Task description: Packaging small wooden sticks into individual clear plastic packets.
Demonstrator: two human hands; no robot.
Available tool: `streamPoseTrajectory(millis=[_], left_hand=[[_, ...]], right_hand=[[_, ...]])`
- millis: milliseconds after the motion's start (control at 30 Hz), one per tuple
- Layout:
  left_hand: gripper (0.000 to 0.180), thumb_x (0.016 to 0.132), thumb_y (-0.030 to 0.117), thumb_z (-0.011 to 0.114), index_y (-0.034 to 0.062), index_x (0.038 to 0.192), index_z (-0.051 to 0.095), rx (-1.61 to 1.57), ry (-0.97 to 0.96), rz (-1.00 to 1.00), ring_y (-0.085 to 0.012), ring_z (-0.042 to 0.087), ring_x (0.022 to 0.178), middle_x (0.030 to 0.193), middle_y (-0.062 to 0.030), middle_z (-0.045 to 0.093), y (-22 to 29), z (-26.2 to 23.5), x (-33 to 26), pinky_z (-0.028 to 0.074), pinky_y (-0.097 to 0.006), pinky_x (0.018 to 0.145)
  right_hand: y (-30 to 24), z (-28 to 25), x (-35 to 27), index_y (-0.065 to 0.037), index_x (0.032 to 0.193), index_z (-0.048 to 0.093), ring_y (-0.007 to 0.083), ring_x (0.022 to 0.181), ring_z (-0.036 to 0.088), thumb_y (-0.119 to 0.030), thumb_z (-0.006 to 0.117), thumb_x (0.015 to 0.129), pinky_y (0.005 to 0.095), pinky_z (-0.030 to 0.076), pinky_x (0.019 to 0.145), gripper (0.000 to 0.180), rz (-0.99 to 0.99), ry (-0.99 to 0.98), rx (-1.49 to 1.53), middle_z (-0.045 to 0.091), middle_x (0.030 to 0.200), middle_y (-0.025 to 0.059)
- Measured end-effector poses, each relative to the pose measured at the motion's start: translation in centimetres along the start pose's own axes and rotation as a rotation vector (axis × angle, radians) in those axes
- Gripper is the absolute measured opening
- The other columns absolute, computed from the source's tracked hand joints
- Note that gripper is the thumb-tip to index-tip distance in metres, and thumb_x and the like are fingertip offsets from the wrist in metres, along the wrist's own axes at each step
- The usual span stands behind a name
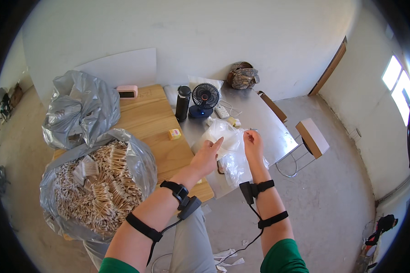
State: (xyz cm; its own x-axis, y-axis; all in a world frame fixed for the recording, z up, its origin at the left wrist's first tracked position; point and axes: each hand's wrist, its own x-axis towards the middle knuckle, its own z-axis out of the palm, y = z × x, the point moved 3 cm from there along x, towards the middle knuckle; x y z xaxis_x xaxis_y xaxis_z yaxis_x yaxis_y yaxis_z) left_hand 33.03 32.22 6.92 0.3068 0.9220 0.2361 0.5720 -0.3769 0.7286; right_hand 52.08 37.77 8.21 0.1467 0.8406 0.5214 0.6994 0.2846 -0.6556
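Note:
My left hand [206,157] is over the metal table, its index finger stretched out and its thumb apart from it; I see nothing held in it. Just beyond its fingertips lies a white, translucent plastic bag [226,133]. My right hand [253,142] is raised to the right of that bag with its fingers curled together in a pinch. Whatever sits between those fingers is too small to make out. Below and between the two hands, a clear plastic bag [237,168] hangs crumpled at the table's near edge.
At left, a grey plastic bag [146,159] holds a heap of cotton swabs [109,182]; another grey bag [84,109] stands behind it. A small yellow-white box [174,133] lies on the wooden board [146,113]. A black bottle [182,103] and fan [205,96] stand beyond my hands.

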Motion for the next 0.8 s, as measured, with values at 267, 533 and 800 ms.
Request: streamPoseTrajectory(millis=[267, 533, 800], left_hand=[[0.049, 0.084, 0.006, 0.054, 0.0042, 0.130, 0.038, -0.059, 0.237, -0.074, -0.0260, 0.059, 0.087, 0.108, -0.0180, 0.052, -3.0, -1.1, -7.9, 0.048, -0.035, 0.076], [0.018, 0.085, 0.005, 0.057, 0.0001, 0.102, 0.059, -0.324, 0.529, -0.412, -0.0185, 0.061, 0.074, 0.082, -0.0110, 0.061, -4.2, -10.1, -23.7, 0.049, -0.028, 0.066], [0.018, 0.083, 0.007, 0.056, 0.0033, 0.100, 0.059, 0.365, 0.788, -0.596, -0.0311, 0.059, 0.085, 0.101, -0.0153, 0.058, -14.3, -20.8, -33.6, 0.048, -0.039, 0.071]], right_hand=[[0.4, 2.5, -7.6, -0.001, 0.089, 0.060, 0.0104, 0.072, 0.052, -0.005, 0.057, 0.085, 0.0242, 0.043, 0.066, 0.006, 0.268, 0.095, 0.431, 0.058, 0.078, 0.0039], [-5.1, 5.8, -20.3, -0.003, 0.089, 0.058, 0.0047, 0.062, 0.045, -0.006, 0.054, 0.088, 0.0182, 0.037, 0.055, 0.004, 0.462, -0.221, 0.764, 0.053, 0.073, -0.0016], [-16.9, 8.0, -27.1, -0.005, 0.091, 0.056, 0.0062, 0.060, 0.050, -0.005, 0.055, 0.088, 0.0188, 0.039, 0.053, 0.003, 0.372, -0.446, 0.766, 0.054, 0.070, -0.0002]])
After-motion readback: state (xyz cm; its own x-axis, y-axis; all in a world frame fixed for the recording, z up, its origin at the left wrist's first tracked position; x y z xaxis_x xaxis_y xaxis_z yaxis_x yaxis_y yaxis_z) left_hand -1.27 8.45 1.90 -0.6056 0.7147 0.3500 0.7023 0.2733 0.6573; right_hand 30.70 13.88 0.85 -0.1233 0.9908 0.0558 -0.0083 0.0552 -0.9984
